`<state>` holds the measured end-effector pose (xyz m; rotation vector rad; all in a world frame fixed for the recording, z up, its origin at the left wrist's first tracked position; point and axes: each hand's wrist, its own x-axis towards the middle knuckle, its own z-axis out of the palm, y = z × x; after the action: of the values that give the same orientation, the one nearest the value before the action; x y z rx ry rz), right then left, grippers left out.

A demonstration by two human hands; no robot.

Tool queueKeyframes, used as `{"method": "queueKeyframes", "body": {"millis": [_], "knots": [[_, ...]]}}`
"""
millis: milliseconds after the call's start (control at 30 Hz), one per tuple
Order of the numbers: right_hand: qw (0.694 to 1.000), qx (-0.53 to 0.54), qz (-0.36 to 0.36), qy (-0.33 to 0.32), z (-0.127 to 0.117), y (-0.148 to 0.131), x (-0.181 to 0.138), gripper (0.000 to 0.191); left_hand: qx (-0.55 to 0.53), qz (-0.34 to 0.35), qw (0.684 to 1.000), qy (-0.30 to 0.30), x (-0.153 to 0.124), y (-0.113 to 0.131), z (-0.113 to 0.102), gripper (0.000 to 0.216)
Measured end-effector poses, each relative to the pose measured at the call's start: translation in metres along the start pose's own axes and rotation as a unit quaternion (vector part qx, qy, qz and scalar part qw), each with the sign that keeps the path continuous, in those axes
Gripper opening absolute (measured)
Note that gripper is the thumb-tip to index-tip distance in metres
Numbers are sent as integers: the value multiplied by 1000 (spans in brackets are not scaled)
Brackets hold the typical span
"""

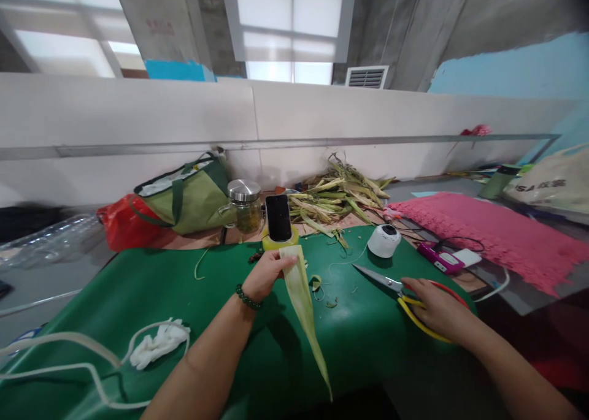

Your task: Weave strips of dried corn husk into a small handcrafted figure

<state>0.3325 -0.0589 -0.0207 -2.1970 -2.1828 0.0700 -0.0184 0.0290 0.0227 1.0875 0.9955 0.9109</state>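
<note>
My left hand (pixel 267 273) pinches the wide end of a long pale green corn husk leaf (pixel 304 303), which hangs down over the green mat (pixel 184 285) toward me. A dark bead bracelet sits on that wrist. My right hand (pixel 437 309) rests on the handles of yellow-and-red scissors (pixel 391 283) lying on the mat, blades pointing left; the fingers curl over the handles.
A phone (pixel 278 217) stands on a yellow holder, a glass jar (pixel 243 206) beside it. A husk pile (pixel 335 196) lies behind. A white round device (pixel 384 240), pink knitted cloth (pixel 488 230), green bag (pixel 188 196), and white gloves (pixel 159 343) surround.
</note>
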Motion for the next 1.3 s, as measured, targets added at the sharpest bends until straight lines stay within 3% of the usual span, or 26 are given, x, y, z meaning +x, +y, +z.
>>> {"method": "queueKeyframes", "body": {"millis": [200,267,367,467,567,700,767,867,1000,1033,1100,1200,1300], "knots": [[997,-69,-15,-6,-22,-24,18,32,-47,23,997,59,9,-4,-7,34],[998,-42,-48,3,-29,-48,21,25,-56,31,996,65,11,-4,-8,35],[985,65,-152,48,-29,-101,30,25,-53,36,996,60,11,-4,-9,35],[977,85,-174,87,-18,-151,48,28,-43,37,997,49,9,-5,-8,34],[969,107,-195,111,-12,-173,60,15,-42,37,997,44,7,-4,-9,34],[943,185,-202,187,-25,-158,44,27,-50,34,997,42,6,-1,-9,32],[909,314,-165,217,-37,-137,24,25,-52,31,997,46,5,1,-9,29],[900,400,-93,147,-47,-95,-13,28,-25,24,998,58,3,2,-6,27],[948,288,-111,-77,-40,-29,-62,25,60,28,998,20,-2,1,2,34],[957,259,-95,-95,-37,-16,-70,23,86,34,996,2,-4,0,4,36],[969,225,-70,-72,-35,1,-80,18,129,45,990,-39,-6,-1,8,38],[969,240,-61,-20,-48,-13,-74,29,170,45,980,-94,-8,-2,14,38],[950,288,-118,19,-67,-67,-43,33,246,58,959,-126,-8,-5,17,33]]}}
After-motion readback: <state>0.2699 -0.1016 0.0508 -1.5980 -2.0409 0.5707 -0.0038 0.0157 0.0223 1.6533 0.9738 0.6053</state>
